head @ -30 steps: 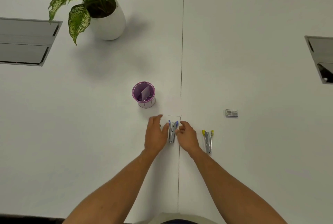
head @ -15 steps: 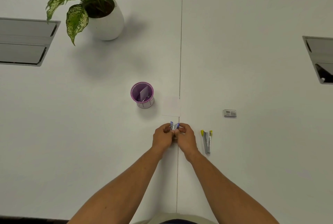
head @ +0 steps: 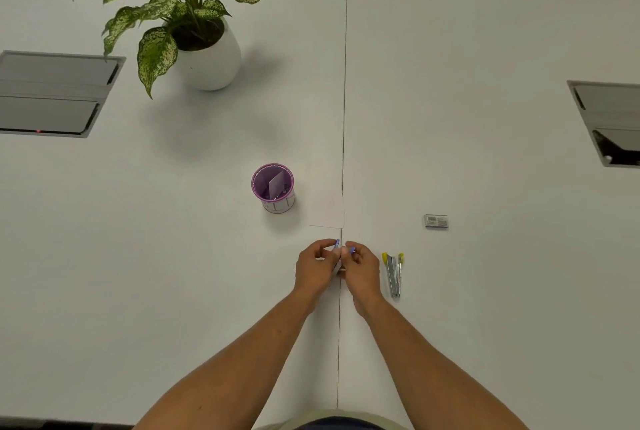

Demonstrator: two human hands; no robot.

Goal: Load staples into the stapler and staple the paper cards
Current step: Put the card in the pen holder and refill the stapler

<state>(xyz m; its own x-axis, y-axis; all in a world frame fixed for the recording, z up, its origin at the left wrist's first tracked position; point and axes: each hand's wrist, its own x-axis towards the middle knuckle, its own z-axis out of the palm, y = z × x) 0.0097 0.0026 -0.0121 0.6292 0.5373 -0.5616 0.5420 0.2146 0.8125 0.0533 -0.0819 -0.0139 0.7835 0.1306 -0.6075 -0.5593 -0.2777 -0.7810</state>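
Both hands, left hand and right hand, pinch the small blue-tipped stapler just below the paper card. It is probably light, stiff and slick; hold its sides.

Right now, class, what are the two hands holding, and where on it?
Both the left hand and right hand grip the blue-tipped stapler along its sides, near its blue end.

I've got the blue-tipped stapler pinched between my left hand and right hand, mostly hidden by my fingers. Just right lies the yellow-tipped stapler, sprung open in 2 arms. White card flat ahead (faint against the table), staple box off right.
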